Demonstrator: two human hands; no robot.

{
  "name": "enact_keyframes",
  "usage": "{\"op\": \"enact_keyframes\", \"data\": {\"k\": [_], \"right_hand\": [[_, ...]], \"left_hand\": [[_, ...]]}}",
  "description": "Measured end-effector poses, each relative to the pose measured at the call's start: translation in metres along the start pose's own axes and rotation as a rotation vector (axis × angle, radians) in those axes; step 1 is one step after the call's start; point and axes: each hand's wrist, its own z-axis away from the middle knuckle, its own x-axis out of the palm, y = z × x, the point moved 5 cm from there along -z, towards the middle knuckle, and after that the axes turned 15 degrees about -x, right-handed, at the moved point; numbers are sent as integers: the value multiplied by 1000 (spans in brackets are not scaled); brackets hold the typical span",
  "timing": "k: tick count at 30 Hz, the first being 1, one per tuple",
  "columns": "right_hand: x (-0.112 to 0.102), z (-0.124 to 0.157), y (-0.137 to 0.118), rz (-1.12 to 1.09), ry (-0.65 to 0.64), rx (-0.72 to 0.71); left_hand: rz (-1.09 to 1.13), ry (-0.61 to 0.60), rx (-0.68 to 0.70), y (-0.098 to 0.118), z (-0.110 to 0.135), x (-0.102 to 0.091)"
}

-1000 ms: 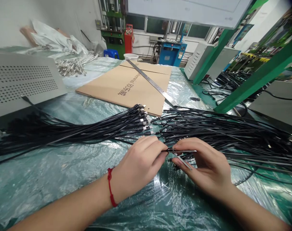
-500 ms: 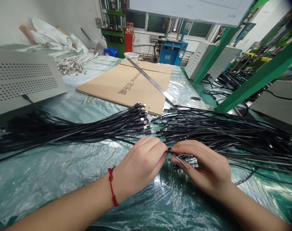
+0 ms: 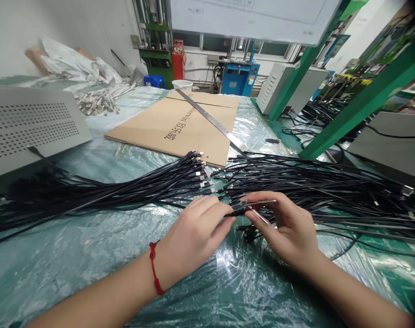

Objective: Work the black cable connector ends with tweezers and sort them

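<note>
My left hand (image 3: 195, 228), with a red cord on its wrist, is closed in a pinch on a black USB cable (image 3: 237, 212) near its end. My right hand (image 3: 286, 223) holds a small V-shaped metal tool (image 3: 261, 216) between thumb and fingers. Its two thin silver arms spread apart toward the palm, and their narrow end meets the cable end. Whether it is snips or tweezers I cannot tell. Just below lie some loose black connector ends (image 3: 250, 233) on the plastic-covered table.
One bundle of black cables (image 3: 125, 196) lies left, metal plugs inward; another bundle (image 3: 317, 182) spreads right. Behind them a steel ruler (image 3: 210, 119) crosses a cardboard sheet (image 3: 153, 127). A perforated grey box (image 3: 33, 132) stands left, and a green post (image 3: 358, 100) rises right.
The metal tool's arms now stand wider apart, and more of the cable end shows between my hands. My right hand has shifted slightly left and up in the picture; the view has tilted a little.
</note>
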Motion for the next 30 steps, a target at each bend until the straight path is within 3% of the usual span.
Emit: {"op": "enact_keyframes", "data": {"k": [3,8,10,12,15,18,22,30], "right_hand": [[5,-2,5,-72,-37,92],[16,-5,13,-421,-19,326],[18,-5,15,-434,-30,355],[13,-6,12,-285,-12,279],[-1,-8,-5,25,68,-25],[-4,-6,-23,125,52,-265],[1,-4,-31,108,-19,-323],[4,-5,-29,135,-29,-311]], "left_hand": [[-4,9,18,0,0,-2],[-40,-11,101,-2,-1,-2],[-51,-12,128,-3,-1,-3],[-59,0,141,-3,-1,-5],[-83,12,132,-3,0,-6],[-89,14,105,-4,0,-5],[-81,11,90,-3,1,-4],[-100,-4,98,-1,1,-3]]}}
